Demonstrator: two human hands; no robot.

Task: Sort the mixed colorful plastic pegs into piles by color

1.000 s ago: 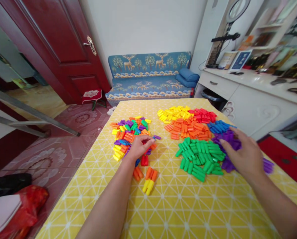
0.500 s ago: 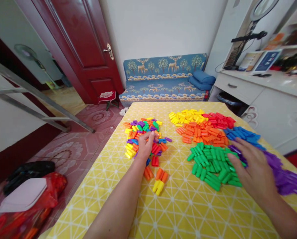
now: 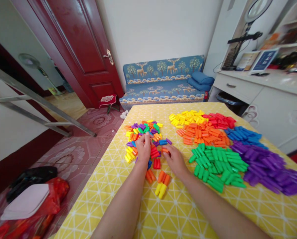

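A mixed heap of small tube-shaped plastic pieces (image 3: 141, 128) lies on the yellow tablecloth. My left hand (image 3: 143, 148) is closed at the heap's near side, thumb up; whatever its fingers grip is hidden. At the heap's right edge, my right hand (image 3: 175, 161) pinches an orange plastic piece (image 3: 164, 150) between thumb and fingers. Closer to me are a red piece (image 3: 156, 163), an orange piece (image 3: 150, 176) and an orange-and-yellow joined pair (image 3: 162, 184). Single-colour piles spread to the right: yellow (image 3: 185, 118), orange (image 3: 203, 133), red (image 3: 220, 120), green (image 3: 218, 164), blue (image 3: 244, 135) and purple (image 3: 268, 166).
The patterned tablecloth (image 3: 108, 202) covers the table. Behind it stands a blue sofa (image 3: 153, 89). A white cabinet (image 3: 268, 99) flanks the right side. On the left are a metal ladder (image 3: 58, 114), bags (image 3: 55, 196) on the floor and a red door (image 3: 81, 43).
My right hand has moved left from above the green and purple piles to the mixed heap, where it grips an orange piece. My left hand stays at the heap, shifted slightly.
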